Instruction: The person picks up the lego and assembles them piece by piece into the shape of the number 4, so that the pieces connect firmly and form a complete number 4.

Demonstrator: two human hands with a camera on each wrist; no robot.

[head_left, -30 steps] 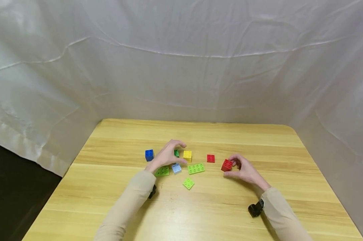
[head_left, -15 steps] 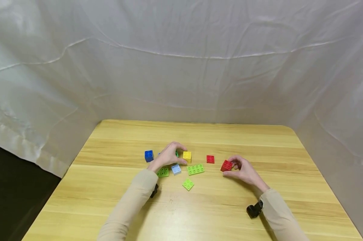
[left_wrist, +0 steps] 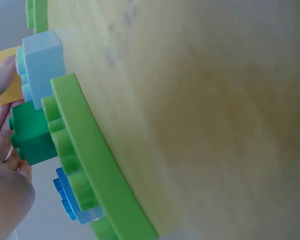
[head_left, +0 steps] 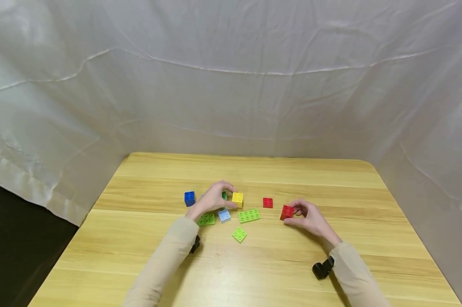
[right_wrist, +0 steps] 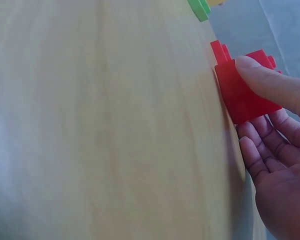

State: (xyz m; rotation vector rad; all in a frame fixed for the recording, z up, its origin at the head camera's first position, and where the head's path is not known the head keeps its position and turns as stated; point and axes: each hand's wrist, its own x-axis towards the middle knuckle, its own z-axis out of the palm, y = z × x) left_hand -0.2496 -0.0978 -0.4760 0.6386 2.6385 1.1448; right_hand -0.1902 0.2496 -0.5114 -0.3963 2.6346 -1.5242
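Observation:
My left hand (head_left: 214, 198) reaches over the bricks and pinches a yellow toy brick (head_left: 237, 199) between thumb and fingers. In the left wrist view a dark green brick (left_wrist: 34, 132) sits close by that palm, with a light blue brick (left_wrist: 44, 65) in front of the thumb. Farther right, my right hand (head_left: 312, 218) holds a taller red brick (head_left: 286, 212), thumb on its near side and fingers behind. The right wrist view shows the thumb across this red brick (right_wrist: 247, 95), low over the table. A flat red brick (head_left: 267, 202) lies between the two hands.
Below the left hand lie a long lime green brick (head_left: 249, 215), a small lime green brick (head_left: 239, 235) and another green brick (head_left: 207, 219). A dark blue brick (head_left: 190, 198) stands left of it. Grey cloth (head_left: 254, 106) hangs behind the wooden table (head_left: 254, 277).
My left thumb and fingers have closed onto the yellow brick, which has shifted slightly left. The red brick has turned a little in my right hand, which otherwise barely moves.

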